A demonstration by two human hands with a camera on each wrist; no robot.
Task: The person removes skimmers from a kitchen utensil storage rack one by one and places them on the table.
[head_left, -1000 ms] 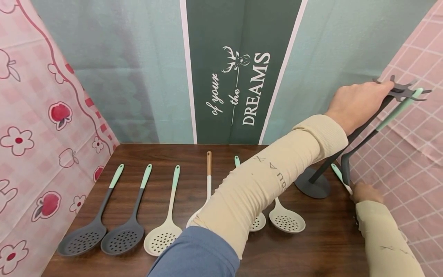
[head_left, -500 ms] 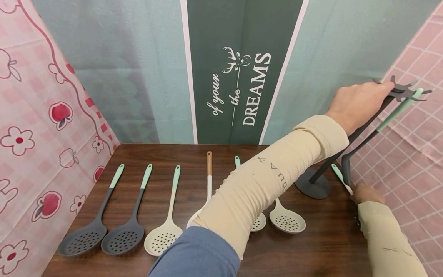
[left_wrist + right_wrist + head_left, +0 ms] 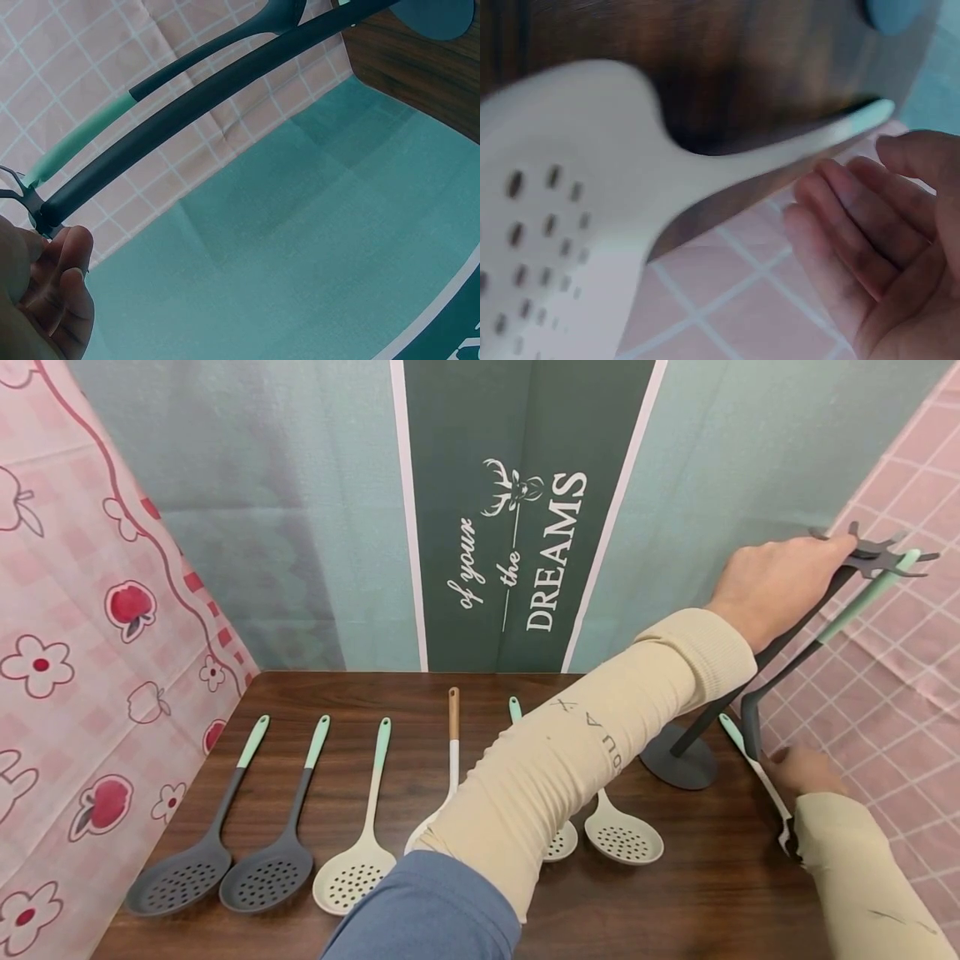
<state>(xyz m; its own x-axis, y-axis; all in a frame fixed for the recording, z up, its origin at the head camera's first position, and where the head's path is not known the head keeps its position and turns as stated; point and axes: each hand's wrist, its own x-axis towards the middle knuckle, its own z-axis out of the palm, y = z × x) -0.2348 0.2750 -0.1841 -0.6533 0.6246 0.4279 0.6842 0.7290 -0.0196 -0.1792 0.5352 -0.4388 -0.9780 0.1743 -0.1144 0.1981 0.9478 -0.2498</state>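
Note:
My left hand (image 3: 780, 581) grips the hooked top of a dark grey utensil stand (image 3: 693, 735), which leans to the right in the head view. In the left wrist view its curled fingers are at the hook ring, beside the pole. From one hook hangs a dark utensil with a mint handle (image 3: 862, 602). Along the right wall lies a white skimmer (image 3: 592, 150) with a mint handle end. My right hand (image 3: 900, 262) is next to its handle, fingers loosely bent, nothing between them. The sleeve hides the skimmer's bowl in the head view.
Two grey skimmers (image 3: 266, 872) and a cream one (image 3: 352, 877) lie left on the wooden table (image 3: 712, 893). A wooden-ended white utensil (image 3: 453, 727) and two more light skimmers (image 3: 622, 839) lie partly under the left arm. Cloth walls enclose the back and sides.
My right hand has drawn back to the right from the white skimmer's handle, so more of that handle shows. The left hand and the stand have barely moved.

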